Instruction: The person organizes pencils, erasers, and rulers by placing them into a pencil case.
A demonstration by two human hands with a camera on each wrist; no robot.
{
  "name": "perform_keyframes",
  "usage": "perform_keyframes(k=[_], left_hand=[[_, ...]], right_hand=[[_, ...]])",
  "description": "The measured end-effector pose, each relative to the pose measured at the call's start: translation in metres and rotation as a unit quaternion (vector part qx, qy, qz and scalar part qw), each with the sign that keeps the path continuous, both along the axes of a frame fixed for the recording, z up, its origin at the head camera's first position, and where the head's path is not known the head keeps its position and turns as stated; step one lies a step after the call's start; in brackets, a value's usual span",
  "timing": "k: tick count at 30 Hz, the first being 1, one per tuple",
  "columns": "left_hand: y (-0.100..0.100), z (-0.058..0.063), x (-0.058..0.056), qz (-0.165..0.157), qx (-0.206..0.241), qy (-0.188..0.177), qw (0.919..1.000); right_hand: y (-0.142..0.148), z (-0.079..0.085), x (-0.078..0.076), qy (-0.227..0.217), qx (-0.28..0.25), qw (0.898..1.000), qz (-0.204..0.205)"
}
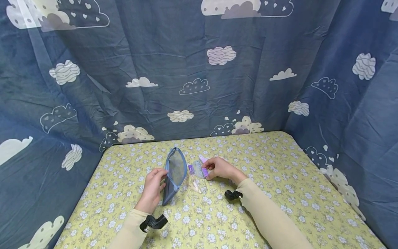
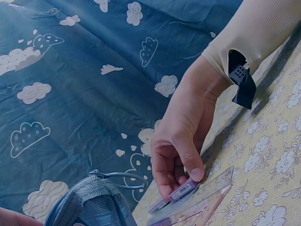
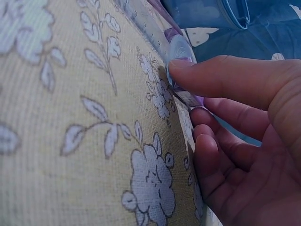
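My left hand grips the near-left side of a blue zippered pouch. The pouch stands tilted on the cloth, its zip undone and its mouth gaping toward the right. To the right of it, my right hand pinches a small purple block with a barcode label between thumb and fingers, low over the table. Under and beside those fingertips lie clear plastic pieces, one with a ruler-like straight edge. A second purple piece lies nearer the pouch. A clear pinkish piece is below it.
A yellow flowered cloth covers the table. Dark blue curtains with cloud prints stand behind and at both sides. Black camera mounts sit on both sleeved wrists.
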State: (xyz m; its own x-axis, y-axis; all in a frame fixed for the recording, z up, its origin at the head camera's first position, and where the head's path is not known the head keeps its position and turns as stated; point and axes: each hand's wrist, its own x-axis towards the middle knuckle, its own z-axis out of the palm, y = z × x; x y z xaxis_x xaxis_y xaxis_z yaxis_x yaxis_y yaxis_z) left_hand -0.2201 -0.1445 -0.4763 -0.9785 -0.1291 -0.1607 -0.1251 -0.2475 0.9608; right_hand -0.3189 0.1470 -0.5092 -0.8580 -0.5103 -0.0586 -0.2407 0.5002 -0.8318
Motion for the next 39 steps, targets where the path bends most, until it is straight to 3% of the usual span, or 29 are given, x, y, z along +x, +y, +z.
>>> perform_keyframes(k=[21, 39], left_hand=[[-0.001, 0.001, -0.001, -0.008, -0.001, -0.002, 1.0], [-0.001, 0.003, 0.001, -0.006, -0.004, -0.001, 1.0]], right_hand=[[-0.002, 0.013, 0.005, 0.024, -0.028, 0.998, -0.043], [-0.003, 0.025, 0.012, -0.053, -0.138, 0.986, -0.079]])
